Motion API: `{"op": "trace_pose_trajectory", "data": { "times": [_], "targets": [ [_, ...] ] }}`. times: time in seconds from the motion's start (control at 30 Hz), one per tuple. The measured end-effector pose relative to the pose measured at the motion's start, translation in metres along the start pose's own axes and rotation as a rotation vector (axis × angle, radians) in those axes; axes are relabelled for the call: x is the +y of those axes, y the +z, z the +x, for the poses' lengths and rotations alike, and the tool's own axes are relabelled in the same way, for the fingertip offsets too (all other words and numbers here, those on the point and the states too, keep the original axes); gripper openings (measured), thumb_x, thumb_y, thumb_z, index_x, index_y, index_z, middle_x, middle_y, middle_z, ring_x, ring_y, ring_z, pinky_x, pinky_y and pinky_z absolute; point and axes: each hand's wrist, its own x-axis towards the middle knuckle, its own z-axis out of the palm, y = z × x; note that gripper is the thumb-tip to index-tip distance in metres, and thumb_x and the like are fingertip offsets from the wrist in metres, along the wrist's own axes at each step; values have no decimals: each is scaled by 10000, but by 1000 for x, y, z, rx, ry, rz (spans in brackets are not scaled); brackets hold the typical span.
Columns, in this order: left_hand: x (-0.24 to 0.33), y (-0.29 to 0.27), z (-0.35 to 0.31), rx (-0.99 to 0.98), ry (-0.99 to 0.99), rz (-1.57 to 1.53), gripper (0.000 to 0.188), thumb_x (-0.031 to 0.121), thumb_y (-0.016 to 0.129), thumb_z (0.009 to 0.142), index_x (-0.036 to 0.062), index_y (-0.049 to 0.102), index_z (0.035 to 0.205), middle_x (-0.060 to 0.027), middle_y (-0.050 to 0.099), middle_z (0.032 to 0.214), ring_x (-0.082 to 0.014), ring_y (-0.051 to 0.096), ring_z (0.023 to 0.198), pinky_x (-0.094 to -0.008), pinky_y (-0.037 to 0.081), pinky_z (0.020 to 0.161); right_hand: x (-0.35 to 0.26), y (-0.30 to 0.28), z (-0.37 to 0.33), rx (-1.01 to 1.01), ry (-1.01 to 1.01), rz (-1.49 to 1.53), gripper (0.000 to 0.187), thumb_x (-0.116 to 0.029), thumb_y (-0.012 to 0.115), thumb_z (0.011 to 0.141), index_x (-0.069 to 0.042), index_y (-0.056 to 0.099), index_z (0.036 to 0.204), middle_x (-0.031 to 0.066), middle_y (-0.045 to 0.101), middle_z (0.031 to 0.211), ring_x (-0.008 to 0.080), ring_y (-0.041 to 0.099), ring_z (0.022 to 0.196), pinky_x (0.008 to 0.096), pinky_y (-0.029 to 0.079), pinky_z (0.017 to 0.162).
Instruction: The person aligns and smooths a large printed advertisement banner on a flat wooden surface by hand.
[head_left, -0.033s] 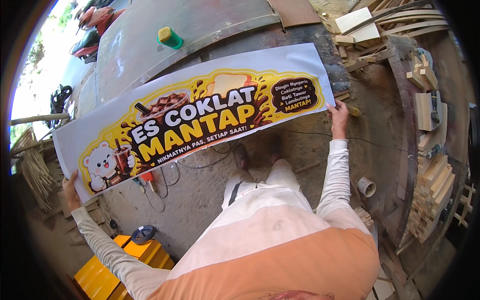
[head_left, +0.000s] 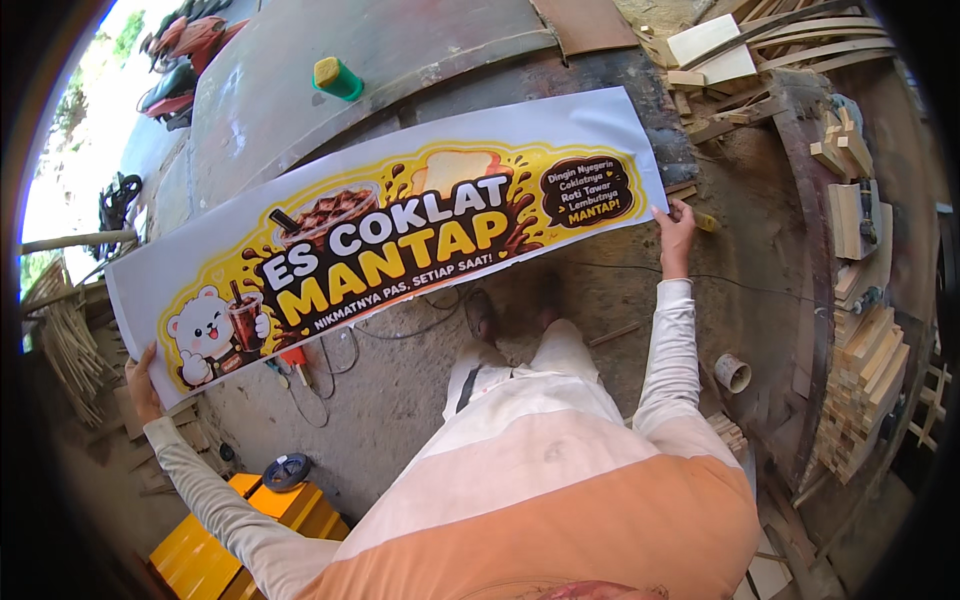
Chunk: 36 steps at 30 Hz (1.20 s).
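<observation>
Stretched out in front of me is a long printed banner (head_left: 400, 240) with a white border, a yellow and brown design, a cartoon bear at its left end and a drink cup in the middle. My left hand (head_left: 143, 388) grips its lower left corner, the fingers partly behind the sheet. At the lower right corner my right hand (head_left: 677, 240) pinches the edge between thumb and fingers. The sheet is tilted, right end farther away, and its far edge overlaps the near side of a grey worktable (head_left: 430, 45).
A green cup-shaped container with a yellow top (head_left: 338, 78) stands on the worktable. Wood blocks (head_left: 865, 385) are stacked at right, near a white cylinder (head_left: 733, 373). At lower left are a yellow metal object (head_left: 195, 535) and a black wheel (head_left: 287, 472). Cables (head_left: 345, 365) lie on the floor.
</observation>
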Motion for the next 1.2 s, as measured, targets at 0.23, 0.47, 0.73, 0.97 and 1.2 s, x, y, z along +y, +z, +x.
{"op": "trace_pose_trajectory", "data": {
  "times": [0.23,0.47,0.73,0.97,1.2],
  "targets": [
    [8,3,-10,-5,37,-71,363,106,763,819,-65,605,1098,-120,683,1012,-191,673,827,-302,546,756,-56,10,-44,69,-855,-1025,607,-418,579,931,-54,463,1402,125,357,1517,334,327,1404,616,259,1093],
    [19,-6,-27,24,115,-49,383,122,753,833,-60,603,1134,-134,673,1062,-193,666,894,-306,539,794,-59,23,-11,-162,-950,-1146,732,-599,356,960,-105,328,1499,30,162,1618,302,71,1495,676,47,1124],
    [26,-12,-54,48,78,-99,379,118,711,864,-48,592,1183,-127,667,1099,-192,661,930,-312,536,818,-39,45,20,-339,-954,-1225,829,-685,266,929,-107,276,1524,-5,118,1628,293,15,1500,656,-25,1134],
    [48,-3,-69,15,95,-100,390,125,694,879,-46,573,1208,-136,657,1105,-195,661,930,-313,543,804,-56,42,35,-327,-1058,-1114,746,-640,312,951,-71,471,1406,39,310,1557,314,151,1473,642,44,1145],
    [55,-7,-75,14,97,-100,365,97,683,888,-52,580,1205,-124,665,1109,-188,661,932,-311,542,807,-82,52,72,-306,-1142,-1032,494,-423,442,996,-42,558,1289,129,399,1482,309,263,1431,561,185,1147]
  ]
}}
